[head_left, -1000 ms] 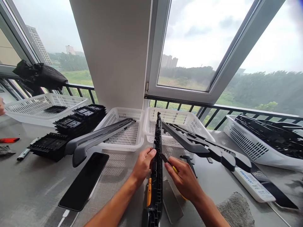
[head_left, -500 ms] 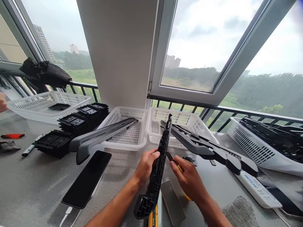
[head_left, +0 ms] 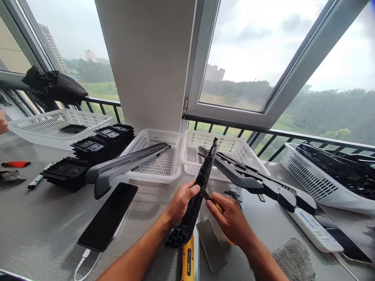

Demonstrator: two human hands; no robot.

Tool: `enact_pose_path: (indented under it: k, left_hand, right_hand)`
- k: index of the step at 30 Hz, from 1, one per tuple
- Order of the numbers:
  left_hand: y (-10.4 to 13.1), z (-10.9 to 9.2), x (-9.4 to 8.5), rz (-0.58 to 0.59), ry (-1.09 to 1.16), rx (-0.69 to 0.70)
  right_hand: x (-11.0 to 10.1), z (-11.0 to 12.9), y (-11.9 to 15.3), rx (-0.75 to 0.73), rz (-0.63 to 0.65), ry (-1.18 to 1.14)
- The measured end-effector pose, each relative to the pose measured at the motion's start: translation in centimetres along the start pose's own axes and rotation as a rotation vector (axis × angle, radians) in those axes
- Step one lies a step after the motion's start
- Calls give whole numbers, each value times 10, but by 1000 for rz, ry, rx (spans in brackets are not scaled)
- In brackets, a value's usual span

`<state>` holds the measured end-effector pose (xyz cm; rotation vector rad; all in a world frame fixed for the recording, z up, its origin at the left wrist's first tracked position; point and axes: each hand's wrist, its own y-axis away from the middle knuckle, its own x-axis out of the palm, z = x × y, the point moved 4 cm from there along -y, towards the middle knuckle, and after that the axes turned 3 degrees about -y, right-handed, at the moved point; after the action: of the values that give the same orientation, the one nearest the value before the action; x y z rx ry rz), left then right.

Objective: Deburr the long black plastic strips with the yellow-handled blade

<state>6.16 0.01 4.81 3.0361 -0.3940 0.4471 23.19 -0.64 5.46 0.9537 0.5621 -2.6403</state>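
Note:
My left hand (head_left: 182, 202) is closed around a long black plastic rail (head_left: 187, 226), its ribbed, hollow underside facing up. The rail slants away from me, its wide end near and its thin tip over a white basket. In my right hand (head_left: 230, 214), fingers wrapped around it, is a utility knife (head_left: 219, 208) with some yellow on the handle. Its dark blade meets the rail's right edge, close beside my left thumb. Below the rail lie a yellow tool (head_left: 188, 259) and a grey rectangular block (head_left: 211, 245).
Grey rails (head_left: 129, 166) rest across the left-centre basket (head_left: 152, 180); more rails (head_left: 240, 177) lean on the right-centre one. Black ribbed parts (head_left: 67, 171) are stacked at left. A phone (head_left: 108, 216), grey cloth (head_left: 294, 257) and white power strip (head_left: 316, 230) lie nearby. Another person's hand (head_left: 3, 123) shows far left.
The rail's near end has risen and its far tip has shifted slightly right. The knife blade remains at the rail's edge. The view has shifted a little, exposing more of the yellow tool.

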Motion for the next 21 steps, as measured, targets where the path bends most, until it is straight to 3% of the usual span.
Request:
enact_pose_path:
  k: [7, 11, 15, 19, 21]
  left_hand:
    - [-2, -4, -5, -103, 57, 27]
    - [-4, -3, -7, -98, 114, 3]
    - [-7, 6, -11, -118, 120, -7]
    - [-10, 19, -13, -60, 230, -95]
    - [-9, 20, -16, -103, 191, -77]
  right_hand:
    - [5, 17, 4, -53, 207, -51]
    - [10, 30, 9, -99, 328, -70]
    - [9, 27, 8, -84, 304, -30]
    - [4, 16, 5, -58, 174, 19]
    - [1, 12, 4, -68, 124, 26]
